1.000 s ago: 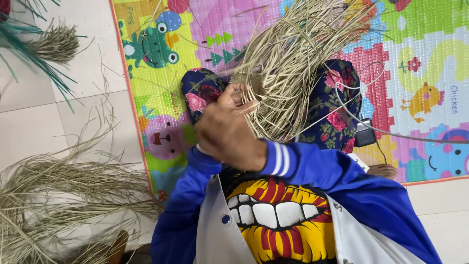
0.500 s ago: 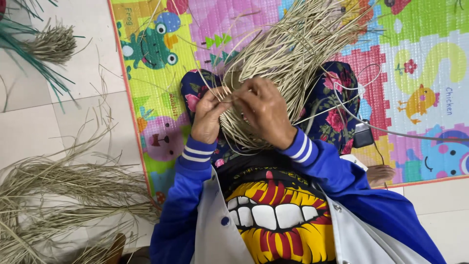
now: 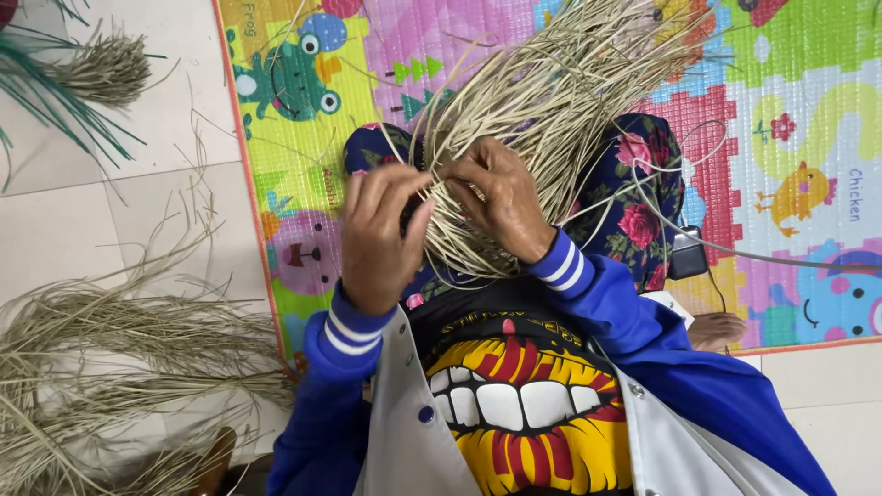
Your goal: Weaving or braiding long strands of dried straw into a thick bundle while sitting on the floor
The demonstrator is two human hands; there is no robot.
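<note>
Two hands at one bundle of pale dried straw (image 3: 551, 119) — the strands fan upward from the person's lap, over floral-print trousers (image 3: 643, 202). Right hand (image 3: 501, 197): fingers pinched on strands at the bundle's lower end, where they gather into a woven knot. Left hand (image 3: 381, 239): just left of the bundle, fingers curled, tips touching its outer strands. Under the bundle: a bright play mat (image 3: 808, 165) with cartoon animals. Left of the bundle, on pale floor tiles (image 3: 110, 230) — a loose heap of straw (image 3: 110, 367). Right of the bundle: a thin white cord (image 3: 735, 253) and a small dark box (image 3: 687, 257)
</note>
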